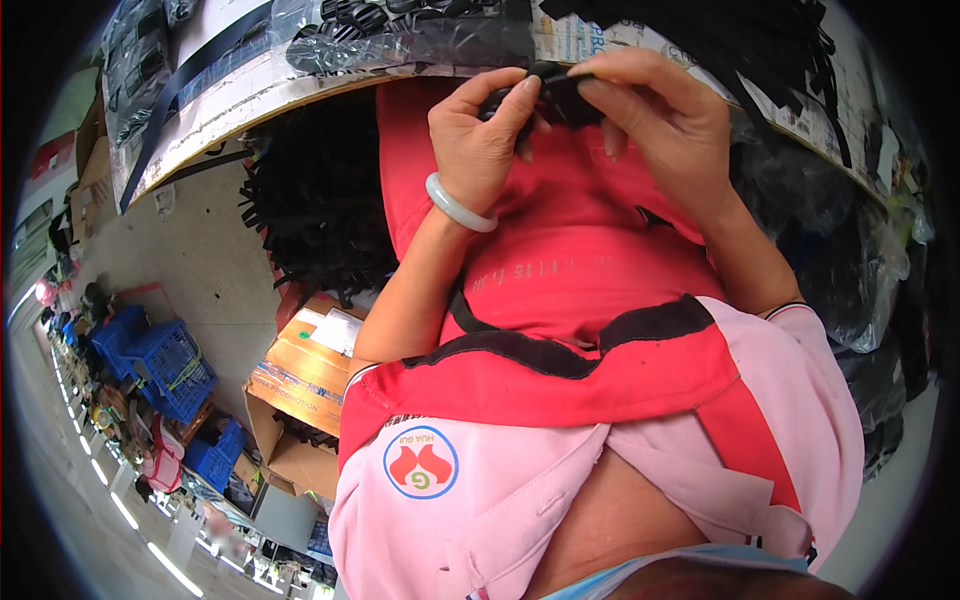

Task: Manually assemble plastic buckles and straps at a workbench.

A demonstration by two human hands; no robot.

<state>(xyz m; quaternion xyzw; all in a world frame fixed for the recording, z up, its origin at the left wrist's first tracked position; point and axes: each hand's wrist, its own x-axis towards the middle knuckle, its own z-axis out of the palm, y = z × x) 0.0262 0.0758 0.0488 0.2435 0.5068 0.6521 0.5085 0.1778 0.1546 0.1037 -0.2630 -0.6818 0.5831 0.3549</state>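
Note:
Both of my hands are raised together at the table's near edge, over the red apron (560,260). My left hand (480,140), with a pale bangle at the wrist, pinches a small black piece (545,70) that looks like a plastic buckle. Thumb and forefinger of my right hand (665,125) are closed on a black strap (572,100) just beside it, the other fingers curled below. The strap meets the black piece between the hands; fingers partly hide the join.
On the table (235,110), clear plastic bags hold black buckles (370,20). Black straps (720,40) are heaped at far right, some hanging over the edge. A dark bundle of straps (310,200) lies under the table. Left are a cardboard box (300,380) and blue crates (170,370).

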